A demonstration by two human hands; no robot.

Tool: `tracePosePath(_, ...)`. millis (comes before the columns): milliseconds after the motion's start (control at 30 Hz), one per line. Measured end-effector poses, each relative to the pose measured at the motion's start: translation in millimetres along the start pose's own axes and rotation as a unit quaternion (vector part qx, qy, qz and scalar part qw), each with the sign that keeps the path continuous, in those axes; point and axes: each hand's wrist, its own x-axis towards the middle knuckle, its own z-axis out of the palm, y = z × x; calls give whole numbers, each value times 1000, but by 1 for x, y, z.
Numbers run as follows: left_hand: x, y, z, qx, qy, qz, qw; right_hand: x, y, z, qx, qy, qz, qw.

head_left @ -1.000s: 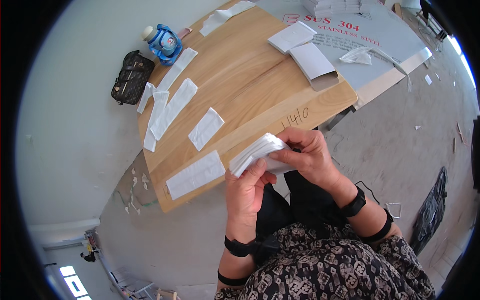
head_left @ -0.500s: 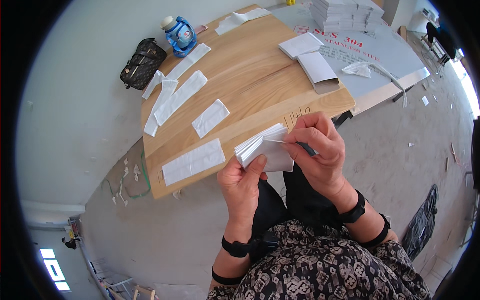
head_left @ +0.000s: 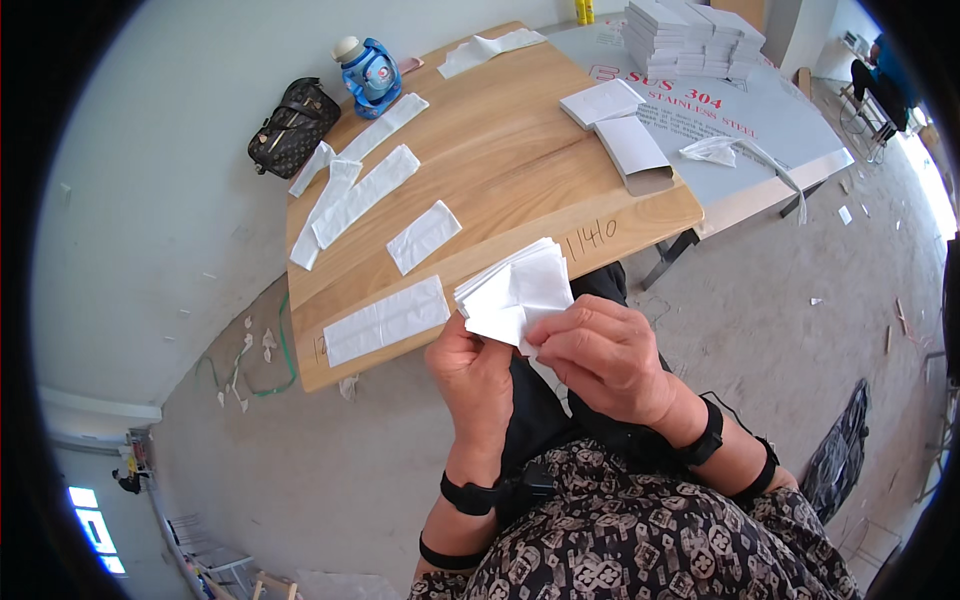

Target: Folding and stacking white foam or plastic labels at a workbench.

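In front of my body, above the near edge of the wooden table point(head_left: 505, 165), I hold a bundle of thin white folded sheets point(head_left: 522, 280). My left hand point(head_left: 470, 372) is closed on the bundle's left lower side, its layered edges fanning slightly upward. My right hand point(head_left: 606, 362) pinches the lower right edge of the front sheet, fingers pressed together. That front sheet shows creases and a flap turned at its lower left. Whether the sheets are paper or thin film I cannot tell. A flat white piece point(head_left: 387, 320) lies on the table just left of my hands.
Farther left lie a smaller white piece point(head_left: 424, 237) and several long white strips point(head_left: 367, 197). A dark handbag point(head_left: 294, 127) and a blue bottle point(head_left: 370, 78) stand by the wall. White boxes point(head_left: 632, 150) sit at the right; stacked white boxes point(head_left: 690, 40) occupy the grey-covered table point(head_left: 760, 160).
My right hand has come down from the bundle's upper right to its lower edge, and the front sheet now faces up more openly. The left hand keeps its hold.
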Motion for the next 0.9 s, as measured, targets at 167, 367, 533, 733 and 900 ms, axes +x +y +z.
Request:
tracePosePath(167,-1,7,0,-45,-11,-9,999,0,-5,-2,94,49,179,978)
tracePosePath(367,-2,8,-3,-35,-20,-47,998,12,-8,0,-20,119,190,974)
tracePosePath(533,-4,10,-2,-25,-22,-44,998,19,-2,1,-78,141,111,981)
tracePosePath(733,-4,9,-2,-15,-29,-34,999,19,-2,2,-94,135,114,980)
tracePosePath(900,-4,7,-3,-22,-34,-31,999,17,0,4,-94,135,94,982)
